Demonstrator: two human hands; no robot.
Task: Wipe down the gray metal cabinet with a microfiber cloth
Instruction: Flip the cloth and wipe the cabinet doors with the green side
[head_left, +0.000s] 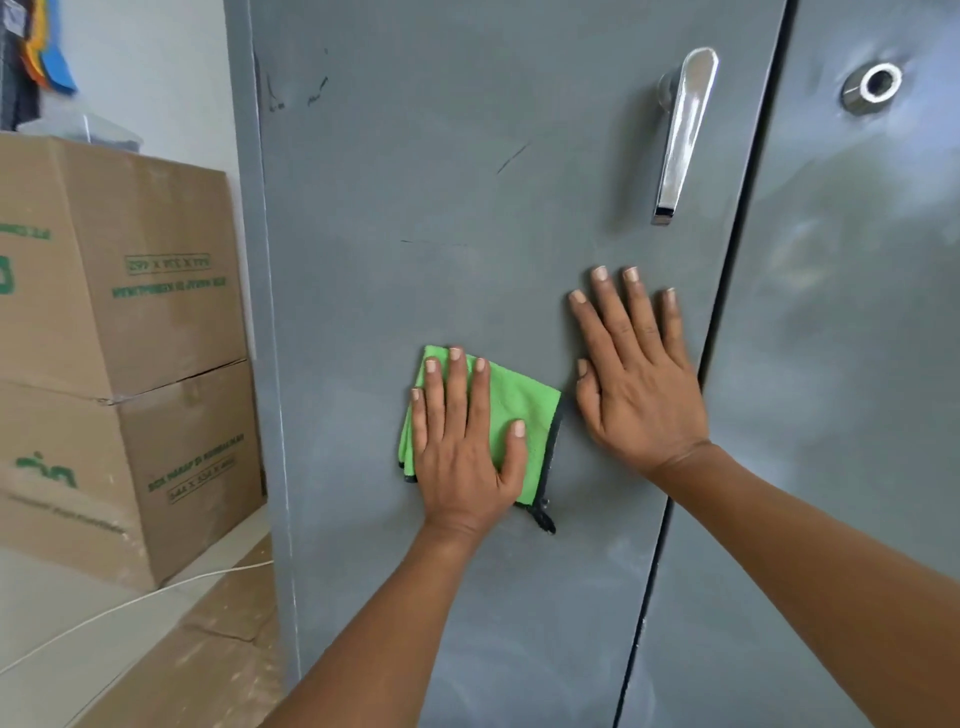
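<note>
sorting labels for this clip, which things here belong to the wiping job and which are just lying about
Job:
green cloth
gray cabinet
left hand, flat on the cloth
right hand, flat on the door

Lying about:
cardboard boxes
white cord

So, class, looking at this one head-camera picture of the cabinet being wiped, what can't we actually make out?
- Cabinet, head view: top and bottom cut off by the frame edges.
- Green cloth: its middle lies under the left hand.
- Door surface under the flat right hand: hidden.
- Cardboard boxes: green print blurred, unreadable.
- Coloured items at top left: cut off, unidentifiable.
</note>
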